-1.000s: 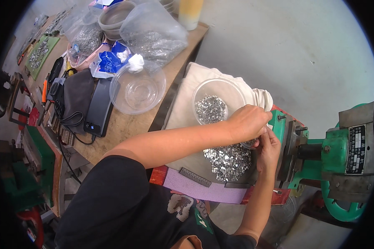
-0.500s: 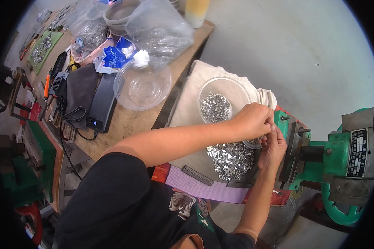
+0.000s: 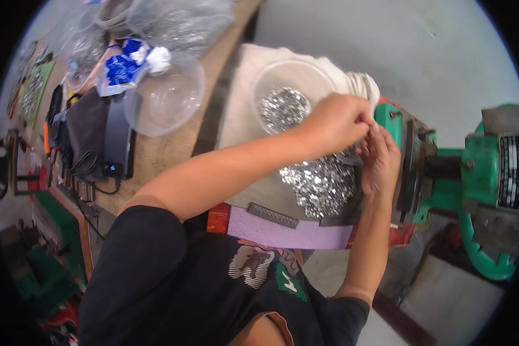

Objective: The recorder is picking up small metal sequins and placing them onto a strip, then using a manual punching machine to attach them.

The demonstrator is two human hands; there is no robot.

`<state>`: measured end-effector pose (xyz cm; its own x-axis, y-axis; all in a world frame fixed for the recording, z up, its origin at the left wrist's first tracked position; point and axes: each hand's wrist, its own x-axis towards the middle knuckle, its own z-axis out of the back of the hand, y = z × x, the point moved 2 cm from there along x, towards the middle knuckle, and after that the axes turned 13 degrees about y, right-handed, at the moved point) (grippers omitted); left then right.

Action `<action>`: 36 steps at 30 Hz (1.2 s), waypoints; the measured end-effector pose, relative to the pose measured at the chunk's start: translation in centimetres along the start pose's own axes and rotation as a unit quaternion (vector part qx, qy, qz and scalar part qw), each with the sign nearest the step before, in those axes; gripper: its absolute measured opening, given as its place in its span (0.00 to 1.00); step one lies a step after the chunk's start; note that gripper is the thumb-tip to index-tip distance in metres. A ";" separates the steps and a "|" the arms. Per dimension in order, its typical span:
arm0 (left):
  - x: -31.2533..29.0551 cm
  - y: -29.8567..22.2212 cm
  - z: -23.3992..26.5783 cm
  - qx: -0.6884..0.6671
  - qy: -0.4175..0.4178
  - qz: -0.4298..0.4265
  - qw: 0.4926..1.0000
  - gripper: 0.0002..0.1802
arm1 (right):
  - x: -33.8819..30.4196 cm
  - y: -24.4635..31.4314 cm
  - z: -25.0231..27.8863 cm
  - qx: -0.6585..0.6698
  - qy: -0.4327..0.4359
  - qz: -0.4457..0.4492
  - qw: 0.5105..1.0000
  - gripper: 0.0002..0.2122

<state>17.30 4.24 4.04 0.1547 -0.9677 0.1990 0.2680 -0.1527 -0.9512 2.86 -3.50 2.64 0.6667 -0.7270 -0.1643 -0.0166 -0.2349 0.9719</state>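
My left hand (image 3: 339, 120) and my right hand (image 3: 380, 158) meet fingertip to fingertip at the right side of the work surface. Both are closed in a pinch, and whatever lies between the fingers is too small to make out. Just below them spreads a pile of small shiny metal pieces (image 3: 322, 190). A clear container (image 3: 350, 157) shows partly beneath the hands, mostly covered by them. Beyond my left wrist, a round clear tub (image 3: 264, 78) holds more metal pieces (image 3: 284, 108) on a cream cloth (image 3: 236, 86).
A green machine (image 3: 480, 164) stands close at the right. A dark toothed bar (image 3: 273, 215) lies on a purple mat (image 3: 288, 228) at the near edge. On the wooden table (image 3: 155, 155) at left are a clear bowl (image 3: 170, 95), a blue packet (image 3: 123, 72) and a black power bank (image 3: 119, 138).
The whole scene has shifted upward and somewhat left in the picture as the view moved. My hands stay together over the same spot, still pinching; the right fingers look slightly more spread.
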 end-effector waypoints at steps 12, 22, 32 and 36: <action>-3.5 -1.6 0.8 0.184 0.041 -0.002 0.982 0.14 | -0.3 -0.4 0.7 -0.129 -0.004 0.041 0.991 0.08; -14.4 -1.2 3.2 0.128 0.074 0.070 0.986 0.14 | -1.7 -1.2 1.2 -0.189 -0.025 0.078 0.979 0.08; -21.5 0.5 2.8 0.065 0.083 0.237 0.966 0.09 | -9.9 -3.7 -4.8 -0.292 0.149 0.103 0.939 0.06; -21.6 0.6 2.5 0.111 0.100 0.181 0.972 0.11 | -10.9 -5.7 -7.0 -0.494 0.177 0.175 0.833 0.07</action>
<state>16.47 25.55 -0.27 0.0943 -0.9731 -0.2100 0.4328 0.2300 -0.8716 0.91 10.24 0.09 0.9306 -0.3629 0.0487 0.2489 0.7247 0.6426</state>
